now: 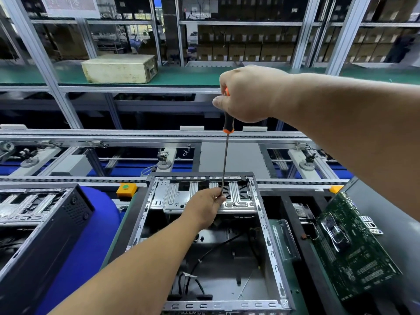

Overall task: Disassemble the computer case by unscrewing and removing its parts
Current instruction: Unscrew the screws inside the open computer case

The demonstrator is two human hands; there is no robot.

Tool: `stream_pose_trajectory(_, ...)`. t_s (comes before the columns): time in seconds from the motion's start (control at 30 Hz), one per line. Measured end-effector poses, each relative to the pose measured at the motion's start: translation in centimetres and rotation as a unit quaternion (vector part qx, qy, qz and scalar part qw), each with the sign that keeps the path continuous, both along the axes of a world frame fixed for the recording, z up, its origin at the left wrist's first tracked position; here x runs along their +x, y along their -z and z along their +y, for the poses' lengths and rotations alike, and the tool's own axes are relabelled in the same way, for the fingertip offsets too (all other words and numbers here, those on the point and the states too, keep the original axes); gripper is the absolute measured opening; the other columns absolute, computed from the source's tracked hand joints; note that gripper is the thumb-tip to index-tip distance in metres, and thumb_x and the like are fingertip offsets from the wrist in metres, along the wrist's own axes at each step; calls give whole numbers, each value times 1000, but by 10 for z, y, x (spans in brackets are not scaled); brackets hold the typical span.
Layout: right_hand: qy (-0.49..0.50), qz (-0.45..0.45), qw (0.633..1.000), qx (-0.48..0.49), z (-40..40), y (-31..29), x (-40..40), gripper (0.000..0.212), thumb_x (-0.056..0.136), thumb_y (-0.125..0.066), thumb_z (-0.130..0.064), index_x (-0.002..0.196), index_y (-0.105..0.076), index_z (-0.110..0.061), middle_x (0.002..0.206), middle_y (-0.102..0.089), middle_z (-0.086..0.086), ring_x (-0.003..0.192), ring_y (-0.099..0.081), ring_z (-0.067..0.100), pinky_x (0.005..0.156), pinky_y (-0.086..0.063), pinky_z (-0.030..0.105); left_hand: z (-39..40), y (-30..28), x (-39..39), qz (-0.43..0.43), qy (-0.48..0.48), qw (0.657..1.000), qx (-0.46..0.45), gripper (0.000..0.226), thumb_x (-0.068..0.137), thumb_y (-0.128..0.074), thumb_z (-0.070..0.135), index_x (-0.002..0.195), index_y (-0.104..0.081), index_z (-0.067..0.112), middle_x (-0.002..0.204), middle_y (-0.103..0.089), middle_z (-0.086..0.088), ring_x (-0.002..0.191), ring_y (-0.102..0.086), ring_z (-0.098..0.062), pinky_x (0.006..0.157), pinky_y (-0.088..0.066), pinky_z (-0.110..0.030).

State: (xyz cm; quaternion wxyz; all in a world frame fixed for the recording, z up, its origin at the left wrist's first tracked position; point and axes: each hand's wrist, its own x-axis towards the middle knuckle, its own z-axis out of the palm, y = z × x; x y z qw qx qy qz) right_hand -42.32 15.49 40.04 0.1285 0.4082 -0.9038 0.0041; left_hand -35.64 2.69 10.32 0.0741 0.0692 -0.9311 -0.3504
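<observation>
An open computer case (270,248) lies on the bench in front of me, with loose black cables on its floor. At its far end sits a silver drive cage (236,196). A long screwdriver (225,160) with a black and orange handle stands nearly upright over that cage. My right hand (247,94) grips the handle from above. My left hand (204,208) pinches the lower end of the shaft just above the cage, hiding the tip and any screw under it.
A green motherboard (354,246) leans to the right of the case. A second black case (45,230) lies on the left over a blue surface. Conveyor rails (136,135) run across behind. A beige box (120,68) sits on the green shelf.
</observation>
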Motion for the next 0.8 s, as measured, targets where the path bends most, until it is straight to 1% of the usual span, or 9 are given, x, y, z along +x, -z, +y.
stream_pose_trajectory(0.07,-12,-30,999,19,1,-3,1,24,104,-45,-48,110,-53,-26,89,-50,-10,76,-47,10,59,-32,33,0,1,0,-2,1,1000,1,24,109,-54,32,93,-60,15,86,-68,-3,83,-63,-25,77,-55,-43)
stream_pose_trajectory(0.17,-30,-83,995,40,3,-9,5,9,105,-46,-34,108,-54,-30,95,-57,-6,79,-53,15,59,-34,32,0,2,-1,-4,1,1000,4,24,109,-54,32,92,-60,17,85,-67,-1,82,-62,-23,76,-54,-42)
stream_pose_trajectory(0.3,-33,-113,991,62,4,-14,10,24,100,-45,-18,101,-57,-38,95,-60,-7,80,-56,16,61,-38,33,0,3,-2,-4,-1,1000,1,24,109,-54,33,91,-59,18,84,-65,1,81,-60,-21,71,-49,-36)
stream_pose_trajectory(0.43,-36,-144,988,44,4,-13,15,30,95,-43,-12,99,-58,-38,97,-61,-7,84,-58,18,64,-42,34,-1,3,-1,-4,-1,1000,2,22,109,-55,31,89,-58,20,83,-63,4,80,-59,-19,69,-47,-33)
stream_pose_trajectory(0.5,-38,-141,989,36,4,-11,15,24,96,-45,-17,101,-57,-36,98,-60,-6,85,-57,18,66,-44,36,0,2,0,-5,-1,1000,-1,23,108,-55,31,89,-57,20,84,-63,2,82,-59,-22,72,-48,-37)
stream_pose_trajectory(0.57,-32,-112,993,29,4,-9,11,10,100,-47,-32,107,-54,-35,99,-58,-9,85,-56,16,68,-44,38,0,1,0,-4,-1,1000,-3,24,108,-56,31,87,-55,21,84,-62,2,83,-58,-23,74,-49,-38)
stream_pose_trajectory(0.67,-15,-49,999,3,3,-6,4,25,100,-46,-55,110,-49,-32,94,-53,-12,80,-50,10,62,-38,35,1,-1,0,-4,-1,1000,-3,23,108,-56,31,89,-56,19,86,-63,0,86,-59,-25,77,-50,-40)
stream_pose_trajectory(0.73,-8,-11,1000,-13,3,-6,2,30,100,-45,-59,108,-49,-30,89,-50,-14,77,-47,10,60,-34,33,2,-2,0,-6,-3,1000,0,22,108,-56,31,93,-59,15,89,-65,-3,88,-60,-27,79,-52,-41)
stream_pose_trajectory(0.8,-8,3,1000,-17,3,-6,2,28,101,-46,-57,105,-51,-29,88,-51,-12,80,-50,15,62,-35,34,2,-2,0,-8,-5,1000,0,22,108,-56,31,94,-60,15,90,-66,-4,88,-60,-27,80,-52,-42)
